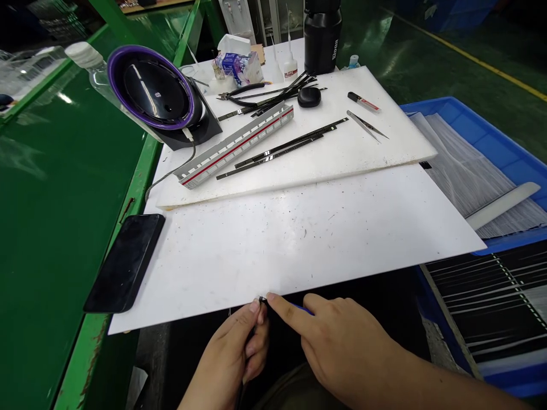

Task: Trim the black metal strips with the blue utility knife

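Both my hands meet just below the near edge of the white board [299, 239]. My left hand [233, 353] pinches a small black piece [262, 300] between thumb and fingers. My right hand [337, 341] touches the same piece with its fingertips, and a bit of blue shows under its index finger. What the piece is I cannot make out. Farther up lie thin black strips [286, 149], a grey slotted rail with a red stripe [239, 145], tweezers [367, 126] and a utility knife [363, 102] on a second white board.
A black phone [126, 262] lies on the green bench edge at left. A purple-rimmed round device [154, 91] stands at back left, with a black bottle [322, 34], glue bottles and pliers [239, 94] behind. A blue crate [491, 171] with sheets and strips sits at right.
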The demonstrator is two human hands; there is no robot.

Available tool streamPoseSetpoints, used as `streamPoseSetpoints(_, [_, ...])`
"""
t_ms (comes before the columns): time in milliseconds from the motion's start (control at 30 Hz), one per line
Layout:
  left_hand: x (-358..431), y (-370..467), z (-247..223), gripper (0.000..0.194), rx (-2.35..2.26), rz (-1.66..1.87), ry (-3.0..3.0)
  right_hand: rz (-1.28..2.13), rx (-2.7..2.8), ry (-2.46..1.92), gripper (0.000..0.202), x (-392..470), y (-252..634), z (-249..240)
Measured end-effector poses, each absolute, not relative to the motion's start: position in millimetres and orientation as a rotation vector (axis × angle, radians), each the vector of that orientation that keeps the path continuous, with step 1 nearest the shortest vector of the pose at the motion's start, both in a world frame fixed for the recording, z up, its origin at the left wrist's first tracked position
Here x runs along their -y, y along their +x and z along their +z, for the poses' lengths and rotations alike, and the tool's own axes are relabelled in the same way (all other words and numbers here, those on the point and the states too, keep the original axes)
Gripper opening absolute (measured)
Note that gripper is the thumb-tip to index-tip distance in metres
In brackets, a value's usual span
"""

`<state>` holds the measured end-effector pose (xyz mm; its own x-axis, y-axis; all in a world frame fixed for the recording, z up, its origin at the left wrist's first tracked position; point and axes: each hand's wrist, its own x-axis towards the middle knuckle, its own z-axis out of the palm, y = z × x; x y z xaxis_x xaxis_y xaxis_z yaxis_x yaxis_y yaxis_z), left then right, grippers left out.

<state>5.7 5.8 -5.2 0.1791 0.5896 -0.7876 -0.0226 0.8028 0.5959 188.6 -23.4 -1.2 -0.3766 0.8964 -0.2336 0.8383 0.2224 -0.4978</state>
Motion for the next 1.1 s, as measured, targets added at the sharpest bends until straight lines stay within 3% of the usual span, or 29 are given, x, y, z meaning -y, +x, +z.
streamPoseSetpoints(367, [-4.9, 8.2, -6.3, 0.039, -1.382, 0.464, 0.550, 0.666, 2.496, -1.698, 0.079, 25.0, 186.7, -6.4])
streamPoseSetpoints(833, [-6.9, 4.3, -7.3, 0.039, -1.355, 0.419, 0.589, 0.872, 2.399, -1.678, 0.069, 22.3, 189.3, 0.4])
streamPoseSetpoints(1100, [-5.0, 4.8, -8.5, 0.040, -1.387, 0.427, 0.594, 0.682, 2.482, -1.715, 0.078, 26.2, 184.3, -5.0])
